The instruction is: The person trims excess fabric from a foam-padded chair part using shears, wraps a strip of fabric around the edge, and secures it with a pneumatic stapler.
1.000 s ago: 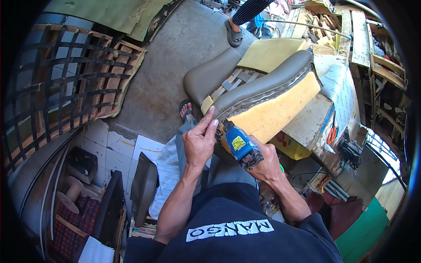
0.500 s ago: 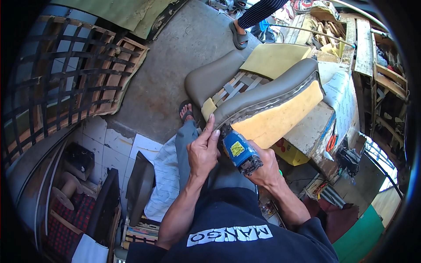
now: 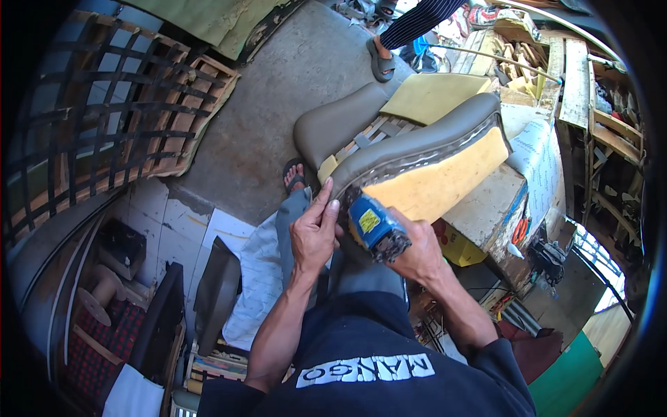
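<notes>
A padded chair frame [image 3: 424,139] with a grey-brown cover lies tilted in front of me. Its near side has an orange-yellow panel [image 3: 438,177], and a dark strip with a whitish line runs between panel and cover. My right hand [image 3: 419,250] is wrapped round a blue staple gun [image 3: 373,224] with a yellow label. The gun's nose meets the near left end of the dark strip. Just left of it, my left hand [image 3: 310,240] grips the cover's edge, index finger and thumb stretched along it, the other fingers curled and partly hidden.
Pale foam [image 3: 434,97] and woven straps lie on the frame's far part. A worktable [image 3: 486,198] stands at the right, with orange-handled scissors [image 3: 521,229]. A strapped wooden frame [image 3: 139,104] leans at the left. Another person's sandalled foot [image 3: 381,62] is at the far side.
The staple gun and my right hand have shifted slightly left and toward the near end of the strip. My left hand has moved a little left along the edge.
</notes>
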`<action>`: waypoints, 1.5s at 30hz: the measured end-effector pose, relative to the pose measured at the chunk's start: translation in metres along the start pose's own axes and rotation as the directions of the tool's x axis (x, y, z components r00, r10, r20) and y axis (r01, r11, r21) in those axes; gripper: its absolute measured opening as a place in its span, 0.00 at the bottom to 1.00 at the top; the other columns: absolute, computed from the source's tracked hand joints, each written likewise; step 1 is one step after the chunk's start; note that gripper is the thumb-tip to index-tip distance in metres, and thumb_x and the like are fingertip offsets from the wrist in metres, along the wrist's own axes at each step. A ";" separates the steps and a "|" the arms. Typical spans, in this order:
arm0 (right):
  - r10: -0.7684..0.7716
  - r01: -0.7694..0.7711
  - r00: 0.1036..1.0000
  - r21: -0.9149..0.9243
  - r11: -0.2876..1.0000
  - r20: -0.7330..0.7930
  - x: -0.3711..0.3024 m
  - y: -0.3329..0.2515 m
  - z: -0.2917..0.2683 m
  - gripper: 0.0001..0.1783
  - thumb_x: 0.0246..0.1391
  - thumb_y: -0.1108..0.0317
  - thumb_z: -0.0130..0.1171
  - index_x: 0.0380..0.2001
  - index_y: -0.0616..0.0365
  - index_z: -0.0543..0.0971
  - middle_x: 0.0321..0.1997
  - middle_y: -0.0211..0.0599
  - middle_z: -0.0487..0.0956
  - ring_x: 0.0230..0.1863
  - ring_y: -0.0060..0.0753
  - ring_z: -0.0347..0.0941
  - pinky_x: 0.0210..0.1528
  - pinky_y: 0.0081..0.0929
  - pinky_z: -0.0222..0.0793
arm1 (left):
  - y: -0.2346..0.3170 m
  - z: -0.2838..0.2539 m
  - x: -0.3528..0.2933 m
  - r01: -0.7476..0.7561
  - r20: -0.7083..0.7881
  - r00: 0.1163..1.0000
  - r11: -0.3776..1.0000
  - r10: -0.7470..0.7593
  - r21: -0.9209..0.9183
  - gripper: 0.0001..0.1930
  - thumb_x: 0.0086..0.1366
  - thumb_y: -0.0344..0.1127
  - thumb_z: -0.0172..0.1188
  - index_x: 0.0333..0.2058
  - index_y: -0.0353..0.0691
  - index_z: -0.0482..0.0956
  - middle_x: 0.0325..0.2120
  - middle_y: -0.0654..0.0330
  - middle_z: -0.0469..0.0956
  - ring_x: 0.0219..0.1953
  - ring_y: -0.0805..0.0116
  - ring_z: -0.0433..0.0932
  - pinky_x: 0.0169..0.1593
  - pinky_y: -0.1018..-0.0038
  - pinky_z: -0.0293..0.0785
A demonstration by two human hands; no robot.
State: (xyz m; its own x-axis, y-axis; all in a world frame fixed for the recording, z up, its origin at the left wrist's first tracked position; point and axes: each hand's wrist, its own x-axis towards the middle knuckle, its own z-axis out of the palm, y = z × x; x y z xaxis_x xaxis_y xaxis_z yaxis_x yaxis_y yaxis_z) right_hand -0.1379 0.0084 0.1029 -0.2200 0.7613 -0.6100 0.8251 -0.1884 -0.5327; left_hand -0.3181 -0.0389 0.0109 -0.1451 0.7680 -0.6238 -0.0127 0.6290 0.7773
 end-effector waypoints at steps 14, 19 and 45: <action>-0.110 0.113 0.991 -0.037 0.993 0.081 -0.007 -0.002 0.001 0.30 0.45 0.72 0.72 0.55 0.59 0.79 0.35 0.58 0.85 0.39 0.61 0.83 0.42 0.43 0.82 | -0.019 0.027 -0.026 -0.087 -0.269 0.960 0.996 0.079 -0.016 0.25 0.76 0.37 0.57 0.69 0.40 0.69 0.16 0.61 0.76 0.19 0.80 0.71 0.25 0.74 0.70; -0.104 0.111 0.991 -0.080 0.991 0.087 -0.005 -0.006 -0.002 0.29 0.45 0.71 0.72 0.53 0.60 0.79 0.35 0.58 0.85 0.39 0.61 0.83 0.42 0.43 0.81 | -0.021 0.034 -0.026 -0.071 -0.301 0.953 0.993 0.038 -0.099 0.25 0.76 0.36 0.58 0.68 0.38 0.70 0.18 0.61 0.75 0.20 0.81 0.70 0.25 0.75 0.70; -0.241 0.356 0.905 -0.313 0.880 0.351 0.008 -0.011 -0.027 0.31 0.38 0.68 0.74 0.51 0.55 0.78 0.30 0.56 0.84 0.34 0.62 0.82 0.39 0.49 0.79 | -0.024 0.061 -0.045 0.046 -0.325 0.931 0.936 -0.166 -0.348 0.30 0.78 0.35 0.53 0.72 0.29 0.57 0.60 0.41 0.69 0.56 0.67 0.74 0.58 0.71 0.69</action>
State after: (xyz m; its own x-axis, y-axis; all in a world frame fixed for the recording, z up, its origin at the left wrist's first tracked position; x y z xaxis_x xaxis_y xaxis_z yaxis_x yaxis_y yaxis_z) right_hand -0.1351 0.0336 0.1199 -0.5810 0.5160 -0.6295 0.8108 0.2994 -0.5029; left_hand -0.2507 -0.0808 0.0151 -0.4549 0.5710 -0.6834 -0.3626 0.5822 0.7277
